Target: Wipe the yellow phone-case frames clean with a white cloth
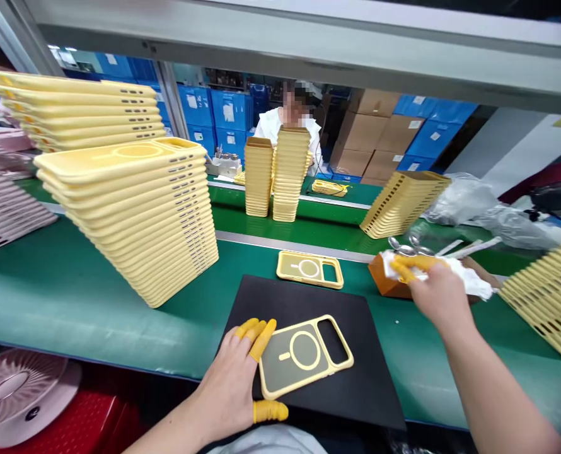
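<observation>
A pale yellow phone case (292, 359) with a clear greyish back and a ring mark lies flat on a black mat (375, 378). My left hand (240, 372), in yellow finger cots, is at the case's left end, fingers stretched along its edge and thumb spread apart below. My right hand (439, 287), also in yellow finger cots, reaches over an orange-brown box (389, 284), its fingers closed on a white cloth (464, 277). Slight blur covers those fingertips. Just beyond the mat lies a second yellow case (309, 270).
Tall stacks of yellow cases (143, 214) stand at the left, more (552, 296) at the far right. Farther stacks (290, 176) and a leaning stack (401, 202) are across the green bench (133, 334). A person (316, 132) sits opposite. A pink fan (13, 384) is lower left.
</observation>
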`<state>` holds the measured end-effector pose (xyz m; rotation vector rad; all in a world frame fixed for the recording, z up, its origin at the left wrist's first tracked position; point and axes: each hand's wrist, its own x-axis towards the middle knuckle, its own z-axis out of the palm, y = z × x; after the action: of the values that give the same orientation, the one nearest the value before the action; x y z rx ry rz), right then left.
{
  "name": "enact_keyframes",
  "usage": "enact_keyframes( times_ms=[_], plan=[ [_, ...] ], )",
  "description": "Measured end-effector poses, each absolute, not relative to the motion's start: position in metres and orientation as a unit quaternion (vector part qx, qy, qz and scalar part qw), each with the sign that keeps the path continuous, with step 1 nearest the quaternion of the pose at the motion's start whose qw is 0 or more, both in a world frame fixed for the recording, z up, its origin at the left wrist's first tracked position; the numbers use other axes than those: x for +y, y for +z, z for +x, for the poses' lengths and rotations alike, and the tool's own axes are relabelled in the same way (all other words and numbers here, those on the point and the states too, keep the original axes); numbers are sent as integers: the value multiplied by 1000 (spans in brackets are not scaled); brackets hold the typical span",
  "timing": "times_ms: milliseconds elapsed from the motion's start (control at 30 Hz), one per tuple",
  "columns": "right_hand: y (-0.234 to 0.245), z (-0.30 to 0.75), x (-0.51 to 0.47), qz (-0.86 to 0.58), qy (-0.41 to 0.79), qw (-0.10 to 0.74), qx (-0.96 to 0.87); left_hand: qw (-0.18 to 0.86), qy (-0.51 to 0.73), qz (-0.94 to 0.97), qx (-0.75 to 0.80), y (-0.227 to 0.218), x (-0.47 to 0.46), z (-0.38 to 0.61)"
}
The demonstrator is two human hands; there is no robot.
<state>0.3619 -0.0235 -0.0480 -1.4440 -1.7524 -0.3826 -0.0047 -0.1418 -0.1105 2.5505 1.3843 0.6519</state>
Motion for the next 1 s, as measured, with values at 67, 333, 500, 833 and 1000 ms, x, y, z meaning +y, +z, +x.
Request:
enact_keyframes(
  times_ms=[67, 333, 500, 833, 1000],
  plan=[
    [-70, 309, -58, -512, -104, 393, -756, 75, 218, 852, 470, -116, -145, -4],
    [-115, 189, -143, -289, 39, 393, -872, 52, 249, 839, 481, -121, -144, 3],
    [-115, 235, -111, -421, -100, 341, -835, 71, 251, 833, 488, -118, -143, 3],
    [-132, 248, -152, -403, -132, 371, -826, -14, 262, 842, 471, -119, -145, 6],
    [-139, 298, -168, -536, 39, 540, -648, -132, 265, 880, 372, -107, -123, 1]
  ],
)
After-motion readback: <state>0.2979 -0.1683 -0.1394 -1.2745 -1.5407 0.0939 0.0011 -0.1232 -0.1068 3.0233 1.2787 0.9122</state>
